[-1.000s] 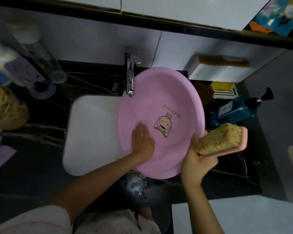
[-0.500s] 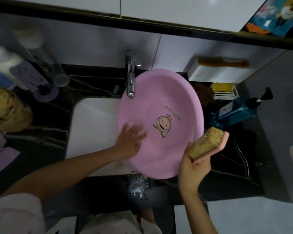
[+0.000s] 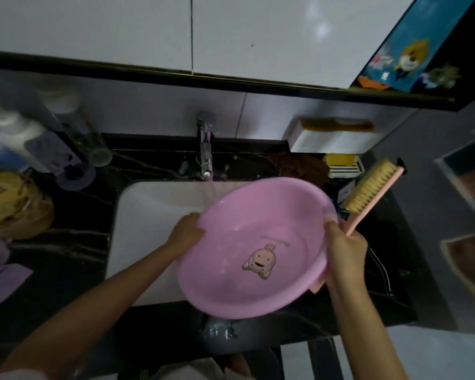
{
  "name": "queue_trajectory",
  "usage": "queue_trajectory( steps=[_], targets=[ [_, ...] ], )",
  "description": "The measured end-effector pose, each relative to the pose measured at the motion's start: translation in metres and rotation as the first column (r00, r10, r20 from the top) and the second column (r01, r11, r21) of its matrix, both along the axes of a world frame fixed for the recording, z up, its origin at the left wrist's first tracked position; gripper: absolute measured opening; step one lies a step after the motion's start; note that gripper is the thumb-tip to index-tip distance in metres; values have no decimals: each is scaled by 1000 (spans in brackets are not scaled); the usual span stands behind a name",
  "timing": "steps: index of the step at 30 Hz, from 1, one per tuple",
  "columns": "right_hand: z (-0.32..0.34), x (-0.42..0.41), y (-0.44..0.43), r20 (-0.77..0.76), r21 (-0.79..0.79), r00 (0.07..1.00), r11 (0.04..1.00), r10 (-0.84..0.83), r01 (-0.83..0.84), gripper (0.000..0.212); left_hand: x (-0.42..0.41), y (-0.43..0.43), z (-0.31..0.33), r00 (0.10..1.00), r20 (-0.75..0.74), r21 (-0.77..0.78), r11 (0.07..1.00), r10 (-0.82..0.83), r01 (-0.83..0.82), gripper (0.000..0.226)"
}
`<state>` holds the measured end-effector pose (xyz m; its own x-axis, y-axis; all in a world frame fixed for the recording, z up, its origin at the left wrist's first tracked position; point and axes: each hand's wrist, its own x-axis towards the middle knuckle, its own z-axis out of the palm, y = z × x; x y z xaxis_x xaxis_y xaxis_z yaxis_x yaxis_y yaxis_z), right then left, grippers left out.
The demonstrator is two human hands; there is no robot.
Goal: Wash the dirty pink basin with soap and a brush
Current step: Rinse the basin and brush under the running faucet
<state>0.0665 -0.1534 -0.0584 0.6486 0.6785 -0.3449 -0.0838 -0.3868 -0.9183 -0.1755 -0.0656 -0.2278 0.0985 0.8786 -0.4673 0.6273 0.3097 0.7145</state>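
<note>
The pink basin (image 3: 258, 229), with a cartoon figure printed inside, is held tilted over the white sink (image 3: 154, 215). Water runs from the tap (image 3: 205, 149) onto its far left rim. My left hand (image 3: 185, 233) grips the basin's left rim. My right hand (image 3: 343, 253) holds the right rim and also the pink handle of the scrub brush (image 3: 373, 187), whose pale bristles stick up to the right of the basin.
A dark marble counter (image 3: 66, 242) surrounds the sink. Bottles and a cup (image 3: 99, 154) stand at the back left, and a purple cloth (image 3: 3, 281) lies at the left. A soap dish with yellow soap (image 3: 340, 163) and a white box with a comb (image 3: 335, 133) sit behind the brush.
My left hand moved from the basin's inside to its left rim. My right hand came onto the right rim with the brush. The basin tipped from near upright to lower, under running water.
</note>
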Motion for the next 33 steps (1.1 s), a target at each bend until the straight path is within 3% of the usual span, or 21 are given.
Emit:
queue_trajectory(
  steps=[4,11,17,21,25,29,33],
  targets=[
    [-19,29,2,-124,-204,992,979,-12,-14,22,-35,-8,28,1000,28,-49,999,5,-3,56],
    [-67,33,15,-253,-352,949,895,190,-273,35,-88,-16,98,958,84,-40,961,276,-273,19],
    [-95,-8,32,-351,-311,874,838,336,-448,39,-109,-43,158,932,149,189,916,329,-354,43],
    [-114,-40,51,-279,-350,845,771,457,-533,56,-109,-65,182,927,104,362,854,361,-373,49],
    [-134,-61,62,-199,-323,856,793,477,-517,62,-119,-71,168,922,47,462,810,385,-362,53],
    [-141,-68,65,-181,-175,892,879,415,-444,48,-133,-71,141,927,13,487,807,375,-334,53],
    [-139,-60,62,-176,-82,898,903,403,-422,32,-133,-70,112,915,-38,443,827,402,-346,54]
  ],
)
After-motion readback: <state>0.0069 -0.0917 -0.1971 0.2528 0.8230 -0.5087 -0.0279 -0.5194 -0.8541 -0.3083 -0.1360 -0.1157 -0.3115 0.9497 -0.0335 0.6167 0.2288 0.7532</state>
